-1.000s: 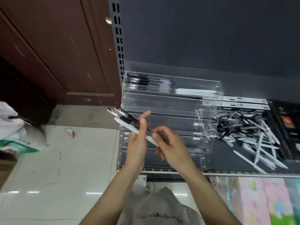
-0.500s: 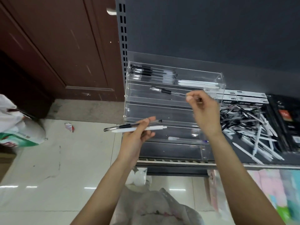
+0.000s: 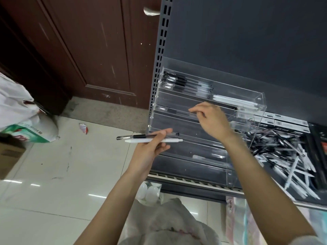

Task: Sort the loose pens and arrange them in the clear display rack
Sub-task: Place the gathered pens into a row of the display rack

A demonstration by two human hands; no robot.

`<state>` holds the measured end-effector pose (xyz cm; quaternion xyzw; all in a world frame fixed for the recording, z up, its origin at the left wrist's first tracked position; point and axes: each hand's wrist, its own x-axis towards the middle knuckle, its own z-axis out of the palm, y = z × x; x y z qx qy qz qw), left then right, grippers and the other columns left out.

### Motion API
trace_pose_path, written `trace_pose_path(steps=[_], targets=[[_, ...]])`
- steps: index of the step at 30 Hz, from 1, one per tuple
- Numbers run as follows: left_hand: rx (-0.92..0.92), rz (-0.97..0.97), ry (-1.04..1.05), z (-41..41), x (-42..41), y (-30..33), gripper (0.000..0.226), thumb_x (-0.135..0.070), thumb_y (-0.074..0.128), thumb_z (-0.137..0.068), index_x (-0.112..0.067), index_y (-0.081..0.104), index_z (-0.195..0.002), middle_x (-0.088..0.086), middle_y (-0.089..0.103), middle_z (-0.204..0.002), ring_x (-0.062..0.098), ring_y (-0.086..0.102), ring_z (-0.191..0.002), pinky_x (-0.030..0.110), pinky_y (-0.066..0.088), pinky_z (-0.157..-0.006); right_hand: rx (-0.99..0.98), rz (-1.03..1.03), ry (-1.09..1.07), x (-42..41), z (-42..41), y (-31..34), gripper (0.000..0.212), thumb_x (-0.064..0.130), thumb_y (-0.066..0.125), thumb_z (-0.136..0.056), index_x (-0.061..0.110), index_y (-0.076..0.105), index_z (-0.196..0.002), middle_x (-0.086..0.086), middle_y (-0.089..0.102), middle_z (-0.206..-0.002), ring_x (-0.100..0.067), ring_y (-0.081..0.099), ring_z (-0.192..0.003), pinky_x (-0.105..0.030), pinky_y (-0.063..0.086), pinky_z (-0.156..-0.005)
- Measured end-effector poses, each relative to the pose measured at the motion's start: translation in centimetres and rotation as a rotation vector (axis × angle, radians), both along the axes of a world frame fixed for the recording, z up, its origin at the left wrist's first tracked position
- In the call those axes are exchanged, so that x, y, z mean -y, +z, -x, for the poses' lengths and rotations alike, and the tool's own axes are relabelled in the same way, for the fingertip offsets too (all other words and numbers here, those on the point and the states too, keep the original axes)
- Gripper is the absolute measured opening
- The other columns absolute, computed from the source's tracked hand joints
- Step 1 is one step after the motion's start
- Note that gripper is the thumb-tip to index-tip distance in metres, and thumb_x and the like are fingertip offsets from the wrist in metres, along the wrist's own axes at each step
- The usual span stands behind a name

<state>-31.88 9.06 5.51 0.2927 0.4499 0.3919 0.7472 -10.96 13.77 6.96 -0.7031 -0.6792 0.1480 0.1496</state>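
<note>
Left hand (image 3: 148,149) grip holds two pens (image 3: 152,138); right hand (image 3: 210,121) grip loose, holding nothing, at clear rack (image 3: 260,103)

Dark shelf (image 3: 198,187) bears clear display rack (image 3: 261,103) (tiered) beside loose pens (image 3: 283,152)

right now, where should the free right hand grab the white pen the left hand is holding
Take the white pen by its right end, the bare part sticking out past the left hand's fingers, coming in from the right with the right hand. It lies level just below the black-grip pen, so a thumb-and-finger pinch from the side probably slides it out cleanly.
</note>
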Motion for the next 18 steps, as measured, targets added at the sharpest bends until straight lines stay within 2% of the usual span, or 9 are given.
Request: trace_pose_path(steps=[2,3,5,6,10,14,16,18], targets=[[0.000,-0.003,-0.016,-0.4,-0.1,0.0,0.020,-0.020,0.056,-0.093,-0.020,0.075,-0.094,0.012,0.055,-0.097,0.001,0.057,-0.066,0.017,0.052,-0.073,-0.051,-0.108,0.032,1.0,0.6,0.8,0.026,0.010,0.048,-0.095,0.018,0.070,-0.109,0.003,0.066,-0.111,-0.015,0.056,-0.104,-0.027,0.042,-0.090],[0.000,0.000,-0.018,-0.6,-0.2,0.1,0.019,-0.020,0.056,-0.093,-0.019,0.076,-0.093,0.011,0.055,-0.095,0.001,0.058,-0.068,0.017,0.052,-0.073,-0.114,-0.133,0.063,1.8,1.2,1.4,0.022,0.016,0.052,-0.095,0.020,0.069,-0.109,0.008,0.065,-0.107,-0.009,0.056,-0.100,-0.021,0.040,-0.088],[0.001,0.026,-0.002,-1.2,-0.3,0.2,0.017,-0.020,0.059,-0.091,-0.016,0.075,-0.089,0.010,0.057,-0.088,0.006,0.058,-0.070,0.018,0.053,-0.072,-0.276,-0.049,0.113,3.3,2.6,2.3,0.019,0.025,0.060,-0.091,0.022,0.069,-0.107,0.016,0.065,-0.099,0.006,0.057,-0.090,-0.008,0.038,-0.081],[0.004,0.039,0.011,-1.4,-0.4,0.3,0.015,-0.019,0.060,-0.090,-0.014,0.075,-0.088,0.010,0.057,-0.084,0.008,0.058,-0.070,0.019,0.053,-0.071,-0.355,0.004,0.125,3.9,3.1,2.4,0.019,0.026,0.063,-0.088,0.022,0.069,-0.106,0.016,0.067,-0.096,0.007,0.059,-0.087,-0.005,0.039,-0.078],[-0.014,-0.062,-0.043,-2.7,-0.1,1.2,0.015,-0.019,0.062,-0.088,-0.013,0.072,-0.097,0.005,0.062,-0.083,0.007,0.061,-0.072,0.022,0.055,-0.074,-0.580,-0.004,0.048,4.6,2.5,2.3,0.013,0.013,0.070,-0.083,0.020,0.072,-0.094,0.008,0.072,-0.086,-0.006,0.066,-0.080,-0.017,0.050,-0.076],[-0.019,-0.114,-0.058,-4.6,0.6,1.9,0.009,-0.010,0.059,-0.090,-0.011,0.067,-0.094,-0.001,0.056,-0.071,0.006,0.060,-0.063,0.026,0.058,-0.075,-0.775,-0.029,-0.074,4.5,0.8,2.9,0.016,0.006,0.068,-0.082,0.021,0.071,-0.087,0.010,0.072,-0.084,-0.005,0.066,-0.077,-0.017,0.051,-0.072],[-0.029,-0.111,-0.027,-4.8,0.2,2.0,0.009,-0.012,0.059,-0.090,-0.009,0.068,-0.092,0.000,0.057,-0.068,0.007,0.059,-0.062,0.027,0.058,-0.075,-0.795,0.022,-0.080,4.9,0.6,2.8,0.013,0.008,0.067,-0.082,0.018,0.070,-0.090,0.006,0.072,-0.088,-0.007,0.067,-0.078,-0.017,0.052,-0.071],[-0.049,-0.141,-0.050,-4.8,-0.3,1.9,0.015,-0.012,0.058,-0.091,-0.006,0.068,-0.100,0.001,0.058,-0.069,0.006,0.058,-0.062,0.028,0.057,-0.075,-0.806,0.051,-0.067,5.4,0.5,2.7,0.015,0.009,0.068,-0.080,0.017,0.070,-0.093,0.004,0.073,-0.090,-0.008,0.068,-0.081,-0.018,0.053,-0.075]])
